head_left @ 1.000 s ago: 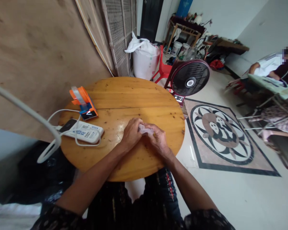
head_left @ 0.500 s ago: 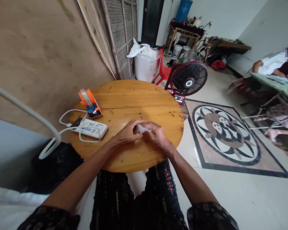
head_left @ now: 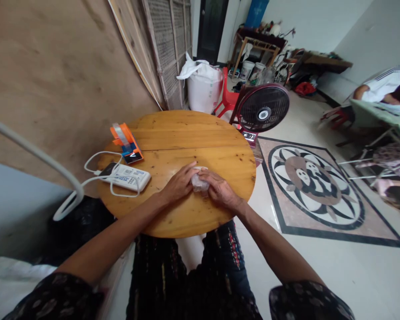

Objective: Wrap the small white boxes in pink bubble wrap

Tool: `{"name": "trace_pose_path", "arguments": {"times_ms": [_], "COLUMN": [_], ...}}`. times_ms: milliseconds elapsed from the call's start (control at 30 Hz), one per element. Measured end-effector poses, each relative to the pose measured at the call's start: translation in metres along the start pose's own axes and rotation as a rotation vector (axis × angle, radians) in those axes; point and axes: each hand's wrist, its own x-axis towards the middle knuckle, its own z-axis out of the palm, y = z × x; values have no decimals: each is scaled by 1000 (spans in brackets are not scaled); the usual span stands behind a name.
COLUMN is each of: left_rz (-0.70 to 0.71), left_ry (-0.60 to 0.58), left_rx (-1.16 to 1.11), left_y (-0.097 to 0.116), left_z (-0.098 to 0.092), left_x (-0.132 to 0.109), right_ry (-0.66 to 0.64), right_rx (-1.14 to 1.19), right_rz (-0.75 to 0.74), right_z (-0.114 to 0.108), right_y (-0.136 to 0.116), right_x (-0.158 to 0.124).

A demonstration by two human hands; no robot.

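My left hand [head_left: 179,183] and my right hand [head_left: 220,190] rest close together on a round wooden table [head_left: 183,133]. Between their fingertips sits a small crumpled piece of clear plastic [head_left: 198,181]. Both hands have their fingers curled and pinched onto it, pressing it against the tabletop. What the plastic wraps, if anything, I cannot make out.
On the table's left lie a white power bank [head_left: 128,177] with a phone [head_left: 107,169] and white cable, and an orange tape dispenser [head_left: 126,141]. A dark red fan [head_left: 263,109], a white sack [head_left: 202,86] and a red chair stand beyond. A person sits far right.
The plastic piece has been squeezed smaller and lowered onto the tabletop. Both hands stay together on it; the view has shifted slightly.
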Motion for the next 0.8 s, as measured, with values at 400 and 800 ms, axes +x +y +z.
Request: {"name": "trace_pose_path", "arguments": {"times_ms": [400, 800], "left_rz": [-452, -548], "left_ry": [-40, -205], "left_rx": [-583, -620], "left_y": [9, -21], "left_z": [-12, -33], "left_x": [21, 61], "right_ry": [-62, -160], "right_rx": [184, 850], "right_rz": [215, 602], "right_z": [-21, -19], "right_y": [4, 53], "right_x": [13, 73]}}
